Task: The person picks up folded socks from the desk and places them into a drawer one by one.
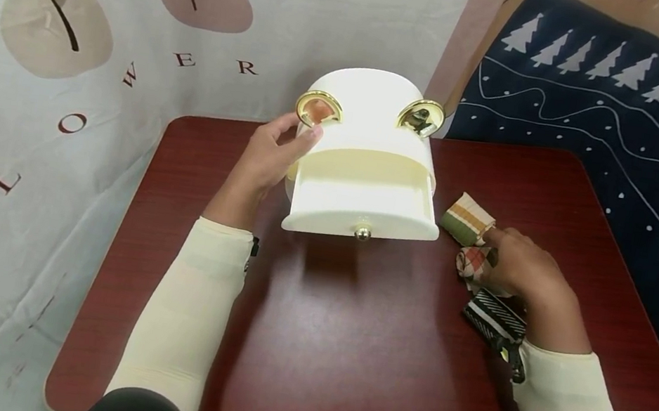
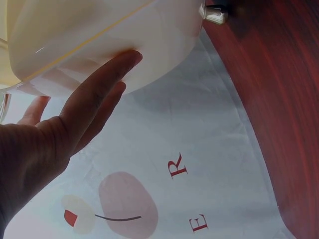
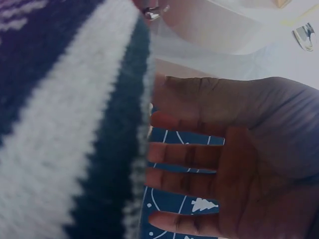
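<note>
On the table stands a white drawer box (image 1: 376, 109) with two gold-rimmed round eyes. Its drawer (image 1: 362, 200) is pulled out, with a gold knob (image 1: 363, 233) in front; its inside looks bare. My left hand (image 1: 270, 154) rests against the box's left side, thumb by the left eye, fingers fairly straight along the wall in the left wrist view. My right hand (image 1: 528, 264) reaches over rolled socks at the right: a green, yellow and white striped one (image 1: 469, 219) at its fingertips, a checked one (image 1: 476, 263) beneath. In the right wrist view, fabric hides the fingertips.
A black-and-white striped roll (image 1: 493, 315) lies by my right wrist. The dark red table (image 1: 293, 363) meets a flower-printed cloth (image 1: 224, 94) behind and at the left. A navy cloth with white trees (image 1: 634, 137) hangs at the right.
</note>
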Available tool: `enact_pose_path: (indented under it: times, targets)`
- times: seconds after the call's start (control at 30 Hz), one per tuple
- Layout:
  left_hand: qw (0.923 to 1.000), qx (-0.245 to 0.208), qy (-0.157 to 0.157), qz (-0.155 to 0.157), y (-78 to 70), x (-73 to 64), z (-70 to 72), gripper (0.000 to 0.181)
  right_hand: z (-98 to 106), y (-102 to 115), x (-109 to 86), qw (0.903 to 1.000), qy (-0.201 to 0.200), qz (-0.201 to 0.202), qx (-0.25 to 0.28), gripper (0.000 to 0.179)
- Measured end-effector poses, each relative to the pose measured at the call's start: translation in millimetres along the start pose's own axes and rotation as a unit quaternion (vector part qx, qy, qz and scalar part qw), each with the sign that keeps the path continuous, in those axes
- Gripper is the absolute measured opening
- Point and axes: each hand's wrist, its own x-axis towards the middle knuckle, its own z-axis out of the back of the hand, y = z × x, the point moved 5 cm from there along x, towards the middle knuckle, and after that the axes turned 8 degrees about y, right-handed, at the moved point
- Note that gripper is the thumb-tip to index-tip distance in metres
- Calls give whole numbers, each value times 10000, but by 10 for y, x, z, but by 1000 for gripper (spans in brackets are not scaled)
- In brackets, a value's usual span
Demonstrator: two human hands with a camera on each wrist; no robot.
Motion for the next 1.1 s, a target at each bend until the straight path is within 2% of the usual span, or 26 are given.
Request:
enact_pose_path:
  times: [0.23, 0.4, 0.63, 0.9, 1.1]
  targets:
    - [9999, 46, -36, -93, -18, -11, 35, 68, -12, 14, 79, 9996, 71, 247, -106, 64]
    - [9999, 21, -22, -168, -34, -34, 44, 65, -19, 9, 126, 9995, 216, 217, -105, 60]
    - [9999, -53, -1, -151, -23, -42, 51, 62, -47, -20, 161, 9992, 344, 137, 158, 52]
    - [9999, -106, 35, -118, -15, -34, 17, 64, -93, -13, 165, 9985, 257, 460, 150, 60]
    - [9996, -203, 54, -179, -33, -44, 8, 62, -92, 13, 172, 9986, 264, 413, 203, 56]
